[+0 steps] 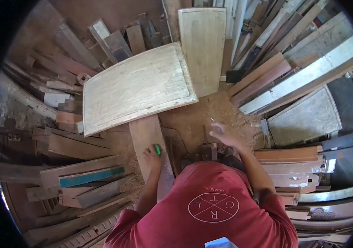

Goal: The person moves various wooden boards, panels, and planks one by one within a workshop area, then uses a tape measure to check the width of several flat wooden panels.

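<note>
My left hand (151, 156) rests on a long brown plank (145, 134), its fingers closed around a small bright green object (157, 149) whose kind I cannot make out. To the right, my right hand (225, 135) is raised over the floor. At its fingertips is a thin white stick (212, 119) that looks like a cigarette. Ahead of my left hand, a large pale wooden panel (135, 87) with a raised border lies tilted across the plank's far end.
A second pale panel (203, 45) leans upright behind the first. Stacked boards (288, 155) and a trapezoid panel (306, 118) fill the right side. On the left are more boards, one with a teal edge (91, 177). Wood shavings (242, 111) cover the floor.
</note>
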`<action>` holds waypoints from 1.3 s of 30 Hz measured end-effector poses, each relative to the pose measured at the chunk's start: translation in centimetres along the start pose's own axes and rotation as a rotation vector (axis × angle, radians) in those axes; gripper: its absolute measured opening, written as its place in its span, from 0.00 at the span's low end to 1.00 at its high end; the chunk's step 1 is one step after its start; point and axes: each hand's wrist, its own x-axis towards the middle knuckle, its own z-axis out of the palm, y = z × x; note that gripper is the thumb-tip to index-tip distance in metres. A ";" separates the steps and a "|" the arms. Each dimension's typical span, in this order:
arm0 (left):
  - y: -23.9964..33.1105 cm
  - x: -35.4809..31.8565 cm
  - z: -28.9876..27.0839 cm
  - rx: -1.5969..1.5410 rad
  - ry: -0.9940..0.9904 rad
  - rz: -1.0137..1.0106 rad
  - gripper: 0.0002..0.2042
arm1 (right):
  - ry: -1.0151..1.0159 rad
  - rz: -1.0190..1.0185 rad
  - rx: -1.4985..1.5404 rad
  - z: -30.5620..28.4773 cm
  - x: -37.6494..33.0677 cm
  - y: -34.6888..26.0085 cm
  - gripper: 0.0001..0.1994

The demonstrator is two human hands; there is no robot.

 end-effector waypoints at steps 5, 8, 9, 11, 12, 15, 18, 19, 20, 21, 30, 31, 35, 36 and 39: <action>-0.6 -2.0 0.2 0.374 -0.065 -0.047 0.37 | 0.190 0.223 0.084 -1.0 -6.5 11.7 0.28; 0.1 -3.2 1.1 0.370 -0.064 -0.136 0.38 | 0.227 0.365 0.056 -2.5 -10.0 12.3 0.26; -0.2 -3.0 2.4 0.442 0.012 -0.191 0.38 | 0.233 0.435 0.054 -3.4 -10.8 11.6 0.26; 1.7 -2.5 3.2 0.425 0.070 -0.087 0.38 | 0.308 0.543 0.124 -4.6 -13.2 14.2 0.25; 2.9 -2.2 3.6 0.416 0.142 -0.047 0.38 | 0.332 0.609 0.190 -5.2 -14.6 15.8 0.25; 6.9 -0.2 4.6 0.418 0.193 0.070 0.37 | 0.432 0.491 0.180 -6.4 -17.0 20.9 0.24; 14.3 0.3 4.1 0.426 0.049 0.049 0.35 | 0.585 0.428 0.052 -8.8 -18.9 26.0 0.23; 16.4 0.4 4.7 0.427 0.063 0.061 0.35 | 0.599 0.422 0.060 -10.6 -18.9 27.4 0.23; 18.4 0.3 5.5 0.429 0.071 0.082 0.34 | 0.633 0.477 0.192 -13.1 -19.4 28.9 0.22; 19.9 0.3 6.5 0.432 0.077 0.103 0.33 | 0.665 0.530 0.325 -15.7 -20.1 30.6 0.22; 29.6 -1.5 20.0 0.489 -0.482 -0.193 0.41 | 1.537 0.485 -0.459 -53.2 -28.0 41.3 0.22; 31.8 -1.6 20.1 0.487 -0.474 -0.201 0.41 | 1.530 0.510 -0.545 -57.6 -29.0 41.3 0.22; 39.2 -1.5 19.8 0.393 -0.503 -0.065 0.41 | 1.440 0.642 -0.949 -69.7 -31.1 44.1 0.25; 41.1 -1.3 19.7 0.376 -0.474 -0.012 0.41 | 1.237 0.772 -0.919 -71.2 -31.5 45.0 0.25; 44.3 -1.3 19.7 0.381 -0.466 -0.001 0.42 | 1.055 0.818 -0.912 -72.2 -31.4 47.8 0.27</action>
